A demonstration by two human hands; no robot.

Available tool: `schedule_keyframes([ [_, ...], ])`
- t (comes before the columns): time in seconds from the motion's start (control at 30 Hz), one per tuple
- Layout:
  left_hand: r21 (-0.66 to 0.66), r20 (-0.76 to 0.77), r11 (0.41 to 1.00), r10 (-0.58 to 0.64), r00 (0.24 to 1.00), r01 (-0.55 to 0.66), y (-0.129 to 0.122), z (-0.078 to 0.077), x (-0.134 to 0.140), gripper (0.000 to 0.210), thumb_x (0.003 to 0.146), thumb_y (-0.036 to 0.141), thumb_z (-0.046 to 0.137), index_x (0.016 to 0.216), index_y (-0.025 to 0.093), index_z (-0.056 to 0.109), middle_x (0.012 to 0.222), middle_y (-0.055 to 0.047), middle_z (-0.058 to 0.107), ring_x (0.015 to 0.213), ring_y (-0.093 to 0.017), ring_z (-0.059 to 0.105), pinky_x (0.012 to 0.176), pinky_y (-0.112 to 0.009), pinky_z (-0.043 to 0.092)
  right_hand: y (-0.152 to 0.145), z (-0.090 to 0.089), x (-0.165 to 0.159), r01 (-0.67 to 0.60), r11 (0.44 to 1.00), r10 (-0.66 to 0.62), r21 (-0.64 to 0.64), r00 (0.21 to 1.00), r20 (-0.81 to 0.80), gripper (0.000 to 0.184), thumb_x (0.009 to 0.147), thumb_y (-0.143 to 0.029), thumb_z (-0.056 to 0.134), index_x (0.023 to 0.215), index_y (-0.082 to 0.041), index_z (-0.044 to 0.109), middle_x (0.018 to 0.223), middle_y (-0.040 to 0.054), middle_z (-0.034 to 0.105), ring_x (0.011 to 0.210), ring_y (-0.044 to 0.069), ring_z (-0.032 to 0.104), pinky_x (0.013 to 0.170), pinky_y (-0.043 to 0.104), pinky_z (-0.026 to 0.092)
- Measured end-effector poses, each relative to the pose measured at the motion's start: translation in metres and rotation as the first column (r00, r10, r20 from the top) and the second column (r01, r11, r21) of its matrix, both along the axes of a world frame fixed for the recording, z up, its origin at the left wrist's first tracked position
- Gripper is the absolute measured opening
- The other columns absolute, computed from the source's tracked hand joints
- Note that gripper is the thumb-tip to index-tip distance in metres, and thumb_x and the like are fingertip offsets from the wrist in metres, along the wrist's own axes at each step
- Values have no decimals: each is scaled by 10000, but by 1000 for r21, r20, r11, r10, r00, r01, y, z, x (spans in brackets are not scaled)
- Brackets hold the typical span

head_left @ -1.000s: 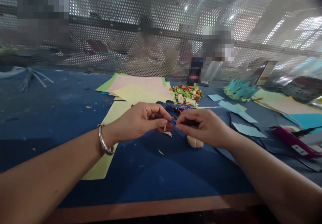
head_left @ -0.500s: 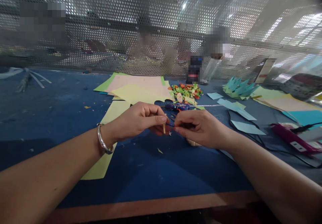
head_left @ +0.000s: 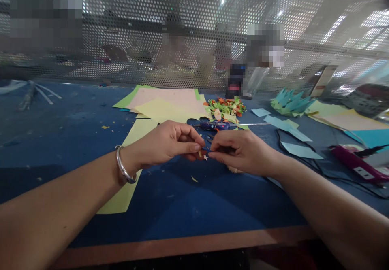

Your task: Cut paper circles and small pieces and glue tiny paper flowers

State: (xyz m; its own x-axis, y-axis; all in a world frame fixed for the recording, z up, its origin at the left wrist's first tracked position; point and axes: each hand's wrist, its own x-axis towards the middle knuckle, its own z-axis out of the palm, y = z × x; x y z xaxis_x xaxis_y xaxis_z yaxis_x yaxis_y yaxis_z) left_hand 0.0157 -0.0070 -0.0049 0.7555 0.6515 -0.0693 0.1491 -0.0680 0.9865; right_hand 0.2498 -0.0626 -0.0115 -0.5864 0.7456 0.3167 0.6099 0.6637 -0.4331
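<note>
My left hand (head_left: 173,143), a silver bangle at its wrist, is closed in a pinch on a narrow yellow paper strip (head_left: 199,154). Only a short end of the strip shows below the fingertips. Facing it, my right hand (head_left: 243,150) has thumb and forefinger pressed together. A thin dark-blue piece shows between the two sets of fingertips; what the right fingers hold is too small to name. Behind the hands lies a blue tool (head_left: 214,125) with a clear rod along its right side. A small pale scrap (head_left: 194,179) lies on the table below.
Paper sheets (head_left: 170,96) and a long yellow sheet (head_left: 117,199) lie left of centre. Beyond the hands is a heap of coloured paper bits (head_left: 225,108). To the right are blue paper pieces (head_left: 300,150), a spiky folded-paper piece (head_left: 290,102), a purple power strip (head_left: 355,166) and black cables.
The yellow strip's visible end is shorter than before, and the fingertips of both hands have shifted slightly. Both hands keep their pinch close together. The whole view has tilted a little.
</note>
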Motion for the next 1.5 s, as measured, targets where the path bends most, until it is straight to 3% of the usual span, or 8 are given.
schedule_keyframes([
  [0.43, -7, -89, 1000, 6, 996, -7, 1, 1, 0, 109, 789, 137, 770, 897, 152, 776, 801, -46, 790, 738, -126, 726, 719, -220, 582, 1, -1, 0, -36, 998, 39, -59, 998, 39, 98, 939, -235, 644, 877, -163, 667, 782, -17, 628, 663, 91, 533, 609, 217, 382],
  [0.77, 16, -112, 1000, 15, 994, -13, -1, 3, -1, 129, 739, 187, 812, 866, 176, 788, 787, -61, 789, 721, -163, 734, 739, -288, 593, 1, -1, 0, -60, 994, 65, -89, 997, 49, 93, 940, -226, 634, 880, -164, 669, 789, -6, 626, 680, 106, 531, 622, 227, 385],
  [1.07, -8, -110, 1000, -12, 994, 12, -3, 7, -3, 101, 842, 244, 729, 912, 201, 788, 854, -57, 788, 828, -171, 738, 754, -264, 586, -1, 2, 0, -89, 994, 92, -70, 995, 42, 106, 927, -142, 596, 825, -151, 624, 756, -15, 564, 659, 96, 483, 617, 227, 365],
  [1.2, -30, -103, 1000, -8, 995, 5, -3, 5, -2, 100, 808, 205, 751, 901, 197, 784, 836, -49, 785, 804, -162, 730, 749, -264, 580, -1, 2, -1, -85, 994, 89, -64, 994, 66, 120, 938, -156, 591, 823, -152, 625, 751, -13, 566, 656, 98, 479, 613, 229, 358],
  [1.5, 77, -112, 995, 78, 991, -70, -9, 4, 3, 97, 774, 183, 764, 870, 181, 777, 777, -50, 774, 735, -166, 722, 718, -280, 578, -1, -1, 0, -95, 995, 97, -30, 993, 61, 120, 941, -161, 581, 826, -166, 618, 757, -6, 574, 667, 108, 492, 631, 231, 371],
])
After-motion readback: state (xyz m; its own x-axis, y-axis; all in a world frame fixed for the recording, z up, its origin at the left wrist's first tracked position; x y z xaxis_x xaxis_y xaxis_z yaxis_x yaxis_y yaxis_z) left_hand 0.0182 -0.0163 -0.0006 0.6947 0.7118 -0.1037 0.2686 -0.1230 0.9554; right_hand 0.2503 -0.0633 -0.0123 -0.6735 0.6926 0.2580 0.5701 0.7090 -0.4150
